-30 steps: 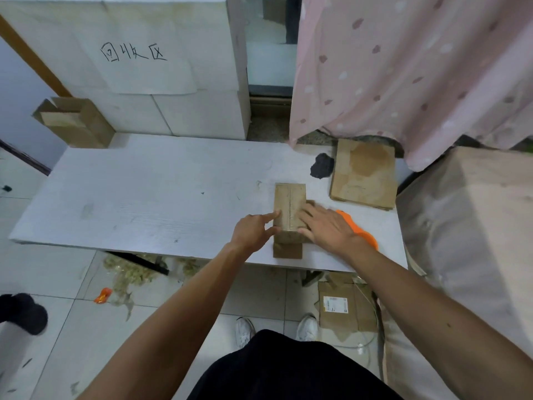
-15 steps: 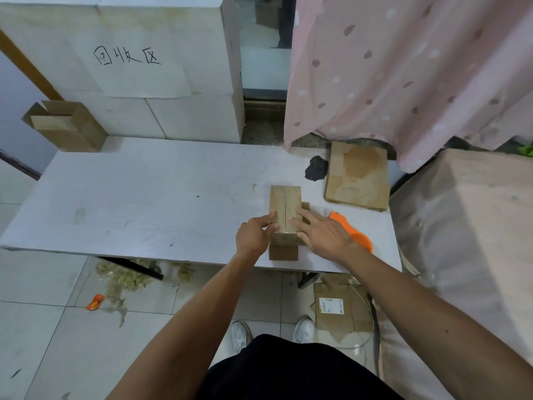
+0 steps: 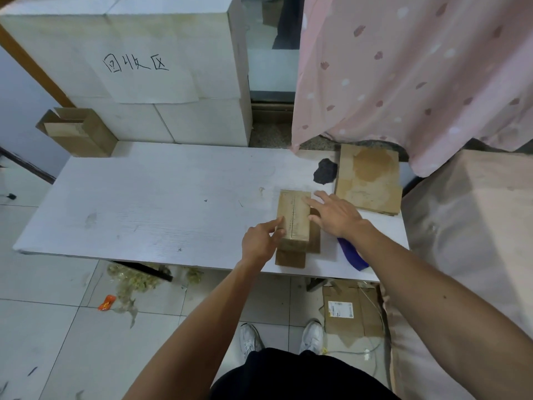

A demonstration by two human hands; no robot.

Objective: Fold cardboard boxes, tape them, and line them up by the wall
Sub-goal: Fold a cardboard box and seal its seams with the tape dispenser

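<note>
White counter [image 3: 144, 215]: box [image 3: 292, 223], long axis pointing away from me; left grip [image 3: 259, 242] released against its near side, right grip [image 3: 334, 215] released flat on top.

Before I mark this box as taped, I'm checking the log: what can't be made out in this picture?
Head view, small box: whether there is tape on its top seam, too fine to tell; the right hand covers part.
Head view, dark blue object: what it is; the right forearm hides most of it.
Head view, floor cardboard: its label print, too small to read.
</note>
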